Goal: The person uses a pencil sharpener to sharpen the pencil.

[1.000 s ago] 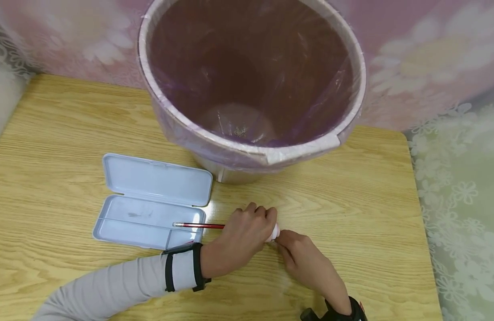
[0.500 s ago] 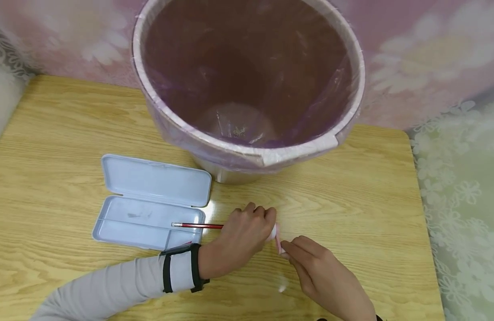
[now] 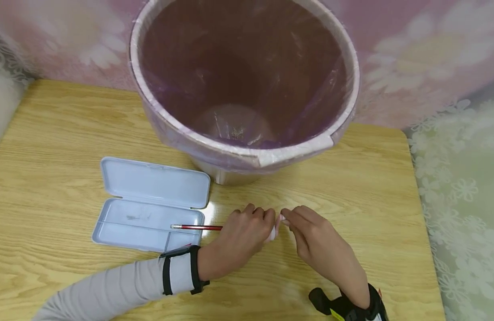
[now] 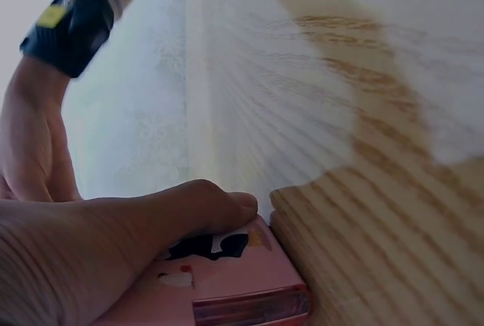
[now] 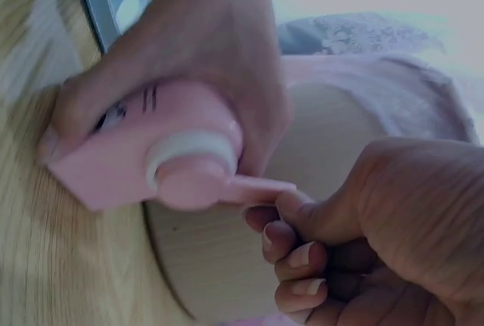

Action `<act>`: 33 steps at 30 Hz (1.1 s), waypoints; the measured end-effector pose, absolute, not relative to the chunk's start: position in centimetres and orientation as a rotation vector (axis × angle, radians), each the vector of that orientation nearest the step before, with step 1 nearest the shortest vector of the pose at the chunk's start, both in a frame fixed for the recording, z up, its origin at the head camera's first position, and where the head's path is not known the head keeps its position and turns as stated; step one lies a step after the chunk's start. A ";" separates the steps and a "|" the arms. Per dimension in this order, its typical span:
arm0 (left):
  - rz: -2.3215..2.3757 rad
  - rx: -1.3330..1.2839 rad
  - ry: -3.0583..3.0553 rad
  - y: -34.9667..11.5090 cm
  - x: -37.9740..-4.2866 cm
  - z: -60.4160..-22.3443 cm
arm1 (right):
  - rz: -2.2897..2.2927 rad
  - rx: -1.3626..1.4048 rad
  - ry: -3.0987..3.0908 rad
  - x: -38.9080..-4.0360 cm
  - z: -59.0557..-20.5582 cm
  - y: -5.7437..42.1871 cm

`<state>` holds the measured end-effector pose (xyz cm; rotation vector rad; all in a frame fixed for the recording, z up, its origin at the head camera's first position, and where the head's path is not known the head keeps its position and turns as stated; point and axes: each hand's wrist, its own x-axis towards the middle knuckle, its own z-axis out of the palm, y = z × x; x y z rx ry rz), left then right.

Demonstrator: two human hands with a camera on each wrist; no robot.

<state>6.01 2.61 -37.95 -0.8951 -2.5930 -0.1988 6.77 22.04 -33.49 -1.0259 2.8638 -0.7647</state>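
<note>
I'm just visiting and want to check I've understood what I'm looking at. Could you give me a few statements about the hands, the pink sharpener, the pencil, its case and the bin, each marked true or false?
1. The left hand grips the pink sharpener. True.
2. The right hand pinches the end of the crank. True.
3. The pencil lies wholly inside the case. False: only one end is over the open case; the left hand hides the other end.
4. The bin has a plastic liner over its rim. True.
5. The case's lid is closed. False: it is swung open, lying towards the bin.
6. The visible part of the pencil is mostly green. False: it is mostly red.
</note>
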 end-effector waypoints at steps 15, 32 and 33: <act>-0.146 -0.984 -2.695 2.7 6.5 -38.3 | -0.730 -0.874 2.551 5.3 -38.5 22.0; -0.156 -0.965 -2.717 2.6 6.3 -38.2 | -0.727 -0.997 2.497 7.9 -38.4 22.3; -0.157 -0.969 -2.717 2.6 6.3 -38.2 | -0.736 -1.006 2.487 8.1 -38.2 22.4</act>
